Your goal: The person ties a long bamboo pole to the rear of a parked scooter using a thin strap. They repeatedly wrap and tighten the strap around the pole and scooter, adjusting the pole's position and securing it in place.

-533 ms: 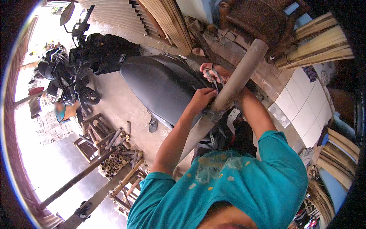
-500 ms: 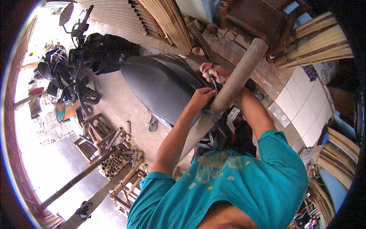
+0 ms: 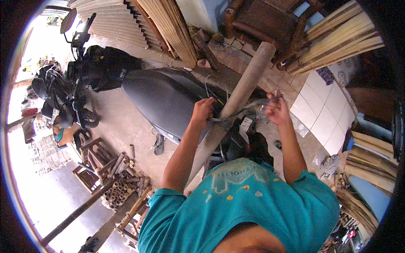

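Grey pole (image 3: 248, 81) between left fingers (image 3: 206, 103), curled, contents unclear, and right fingers (image 3: 271, 111), grasping a blurred dark strip (image 3: 253, 104)

The teal shirt (image 3: 240, 206) and white label (image 3: 246, 124) are lettered.

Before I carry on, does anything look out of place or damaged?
I see no clear spill or damage. A pole slants across the motorcycle in this view, odd for a vehicle; a dark strip runs from it to the right hand. A sandal lies unworn on the floor beside the motorcycle.
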Action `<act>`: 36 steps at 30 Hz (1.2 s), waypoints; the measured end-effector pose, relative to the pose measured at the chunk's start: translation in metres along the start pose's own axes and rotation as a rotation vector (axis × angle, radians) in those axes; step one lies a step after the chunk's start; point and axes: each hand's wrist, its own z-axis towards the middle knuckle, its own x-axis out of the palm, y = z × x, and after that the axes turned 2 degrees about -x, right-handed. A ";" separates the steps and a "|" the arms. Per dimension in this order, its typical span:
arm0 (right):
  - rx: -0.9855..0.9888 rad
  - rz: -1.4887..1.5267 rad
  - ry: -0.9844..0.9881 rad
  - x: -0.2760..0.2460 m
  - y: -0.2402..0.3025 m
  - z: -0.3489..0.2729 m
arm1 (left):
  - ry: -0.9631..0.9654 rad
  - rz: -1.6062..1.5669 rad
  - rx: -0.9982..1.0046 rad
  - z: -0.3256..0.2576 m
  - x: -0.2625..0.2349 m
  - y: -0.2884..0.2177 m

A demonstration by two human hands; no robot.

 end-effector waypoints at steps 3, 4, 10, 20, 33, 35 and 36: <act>-0.027 -0.104 0.150 0.132 0.018 -0.022 | -0.027 0.052 0.012 0.006 0.002 0.003; -0.038 -0.178 0.222 0.178 0.028 -0.015 | -0.019 0.027 0.025 0.015 0.001 0.010; -0.266 -1.184 0.050 0.343 0.001 0.098 | 0.036 0.063 0.141 0.019 -0.008 0.012; 0.293 -3.084 0.714 0.202 -0.131 0.231 | 0.117 0.203 0.167 0.015 -0.014 0.001; 0.311 -2.149 0.360 0.208 -0.051 0.220 | 0.231 -0.127 0.131 0.003 -0.011 0.000; 0.195 -2.282 0.503 0.239 -0.050 0.222 | 0.184 -0.136 0.150 0.012 -0.011 0.006; 0.118 -2.450 0.612 0.247 -0.050 0.222 | 0.184 -0.160 0.137 0.014 -0.012 0.008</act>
